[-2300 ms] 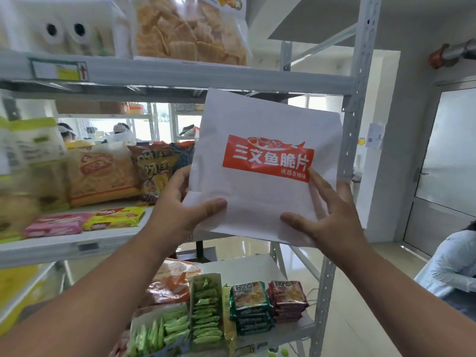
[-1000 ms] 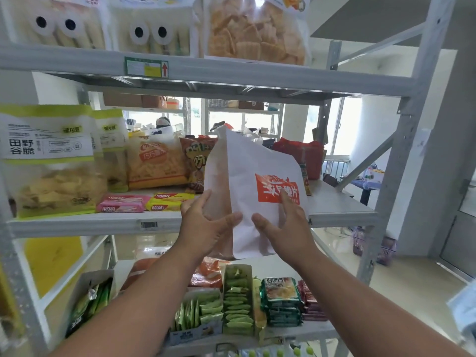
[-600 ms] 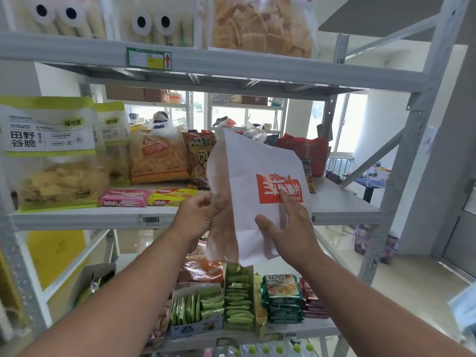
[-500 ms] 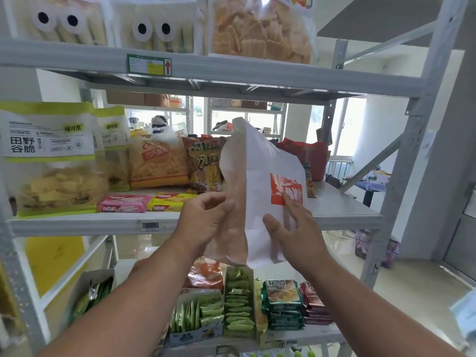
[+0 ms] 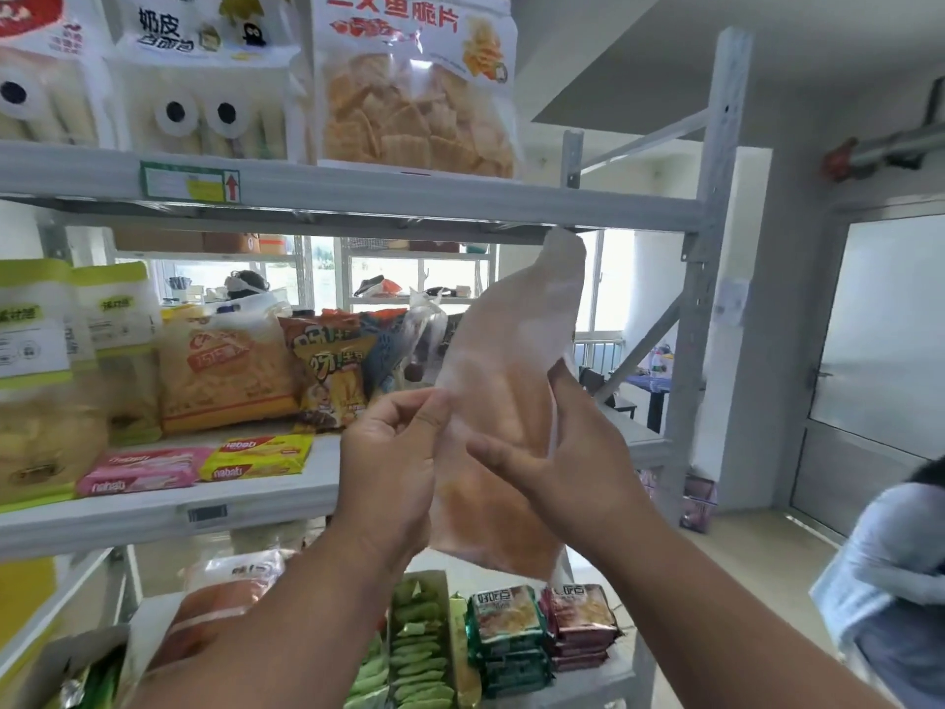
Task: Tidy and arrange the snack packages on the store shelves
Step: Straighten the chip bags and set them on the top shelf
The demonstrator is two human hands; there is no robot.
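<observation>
Before the middle shelf (image 5: 153,519), both hands (image 5: 511,468) raise the chip bag (image 5: 506,381) upright.

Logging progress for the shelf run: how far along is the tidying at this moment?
Looks done: the two nabati packs lie flat at the middle shelf front, bags standing behind them. In hand: the left hand and right hand hold the chip bag, tilted, in front of the shelf's bare right end. Left: set it down; whether more remains can't be told.
</observation>
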